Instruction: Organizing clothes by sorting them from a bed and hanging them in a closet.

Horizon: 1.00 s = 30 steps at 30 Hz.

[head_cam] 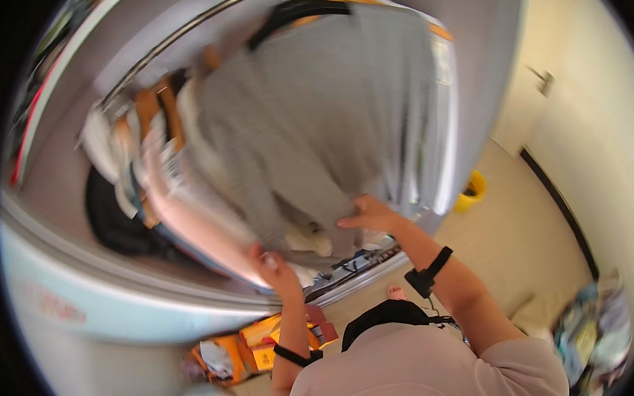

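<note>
A grey long garment (pixel 311 106), blurred, hangs on a black hanger (pixel 300 11) from a curved-looking metal rail (pixel 197 22) in a wardrobe. My right hand (pixel 372 214) is at its lower right, thumb and fingers around a fold of the grey cloth. Near the lower left edge of the garments is my left hand (pixel 276 271), fingers bent and blurred; whether it grips cloth cannot be told. A pink garment (pixel 187 218) and other clothes on orange-brown hangers (pixel 147 108) hang to the left of the grey one.
A black item (pixel 111 219) lies on the wardrobe floor at left. Orange and yellow boxes (pixel 258 343) stand below the wardrobe edge. A yellow bin (pixel 473 190) is on the floor near a door (pixel 561 44). A pile of clothes (pixel 589 330) lies at the lower right.
</note>
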Each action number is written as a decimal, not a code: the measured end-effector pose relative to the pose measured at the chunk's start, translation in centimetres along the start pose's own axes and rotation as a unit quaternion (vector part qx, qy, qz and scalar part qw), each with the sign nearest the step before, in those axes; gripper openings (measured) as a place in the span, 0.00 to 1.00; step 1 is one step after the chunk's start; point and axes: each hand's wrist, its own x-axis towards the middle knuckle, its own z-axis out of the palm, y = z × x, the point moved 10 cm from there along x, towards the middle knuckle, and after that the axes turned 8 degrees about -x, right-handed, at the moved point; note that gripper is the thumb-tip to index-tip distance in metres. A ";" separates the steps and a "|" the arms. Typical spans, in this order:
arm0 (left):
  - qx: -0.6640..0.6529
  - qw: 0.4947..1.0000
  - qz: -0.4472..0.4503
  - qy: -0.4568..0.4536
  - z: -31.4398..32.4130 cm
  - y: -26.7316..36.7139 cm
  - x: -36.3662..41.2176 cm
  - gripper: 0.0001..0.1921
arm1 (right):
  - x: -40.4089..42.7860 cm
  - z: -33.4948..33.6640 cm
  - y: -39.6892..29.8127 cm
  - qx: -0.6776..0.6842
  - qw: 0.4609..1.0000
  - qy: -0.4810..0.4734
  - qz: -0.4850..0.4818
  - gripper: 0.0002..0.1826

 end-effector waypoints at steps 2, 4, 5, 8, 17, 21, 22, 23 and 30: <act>-0.027 0.995 0.096 -0.029 2.2 7.2 -0.2 0.12 | -3.3 -4.0 3.1 -0.358 0.911 0.198 -0.051 0.25; -0.101 0.969 0.135 -0.183 6.0 10.9 -2.5 0.11 | -7.4 -5.0 9.1 -0.353 0.906 0.218 0.083 0.25; -0.141 0.926 0.144 -0.319 8.7 11.5 -5.0 0.11 | -10.2 -5.6 13.3 -0.313 0.921 0.199 0.119 0.24; -0.063 0.710 -0.049 -0.700 14.7 10.0 -16.2 0.14 | -23.2 -5.9 19.6 -0.225 0.914 0.206 0.268 0.24; -0.056 0.329 0.330 -0.883 10.2 20.4 -40.4 0.21 | -79.0 9.6 23.1 -0.144 0.504 0.634 0.569 0.13; -0.066 0.208 0.390 -0.895 7.4 27.4 -48.0 0.20 | -90.6 29.2 29.4 0.112 0.380 0.772 0.497 0.11; -0.058 0.201 0.414 -0.886 7.5 28.1 -49.1 0.20 | -90.4 31.7 30.2 0.199 0.334 0.811 0.437 0.13; -0.065 0.185 0.436 -0.878 6.9 29.5 -50.9 0.20 | -92.2 35.9 32.0 0.232 0.344 0.764 0.493 0.15; 0.003 0.168 0.426 -0.889 4.0 35.6 -61.4 0.21 | -97.8 42.2 36.8 0.427 0.258 0.731 0.466 0.10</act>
